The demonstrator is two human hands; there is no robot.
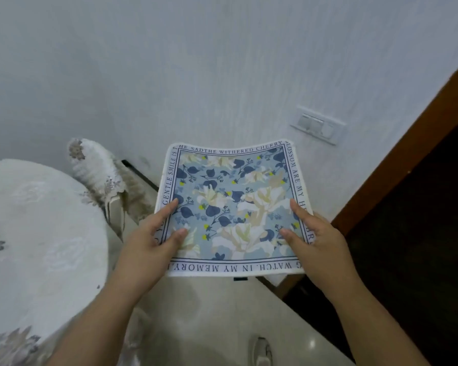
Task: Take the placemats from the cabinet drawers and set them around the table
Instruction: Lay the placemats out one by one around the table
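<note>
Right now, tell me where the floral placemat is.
The floral placemat is centre-right in the head view, held in the air by the left hand and right hand, right of the table.

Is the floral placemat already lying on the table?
No: both hands, left and right, hold the floral placemat in the air beside the table, over the floor.
</note>
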